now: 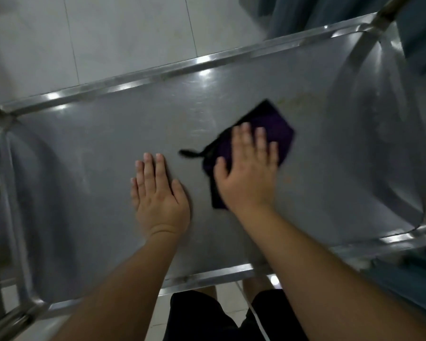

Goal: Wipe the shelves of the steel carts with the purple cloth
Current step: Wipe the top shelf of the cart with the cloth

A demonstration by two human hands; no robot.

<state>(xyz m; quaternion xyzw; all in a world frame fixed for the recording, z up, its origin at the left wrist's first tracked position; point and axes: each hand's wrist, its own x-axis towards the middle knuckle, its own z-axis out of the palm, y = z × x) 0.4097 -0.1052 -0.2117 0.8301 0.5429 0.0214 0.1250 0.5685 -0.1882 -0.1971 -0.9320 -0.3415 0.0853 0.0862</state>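
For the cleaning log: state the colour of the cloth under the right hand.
Dark purple cloth; seen in the head view.

One steel cart shelf [108,148] fills the view, with one purple cloth [276,129] lying on it. Two hands show: one left hand [158,193] and one right hand [246,173]. Three corner posts seem visible, though blur makes that count uncertain.

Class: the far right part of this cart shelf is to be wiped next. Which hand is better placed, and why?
The right hand: it already presses flat on the purple cloth, on that side. The left hand rests bare on the shelf.
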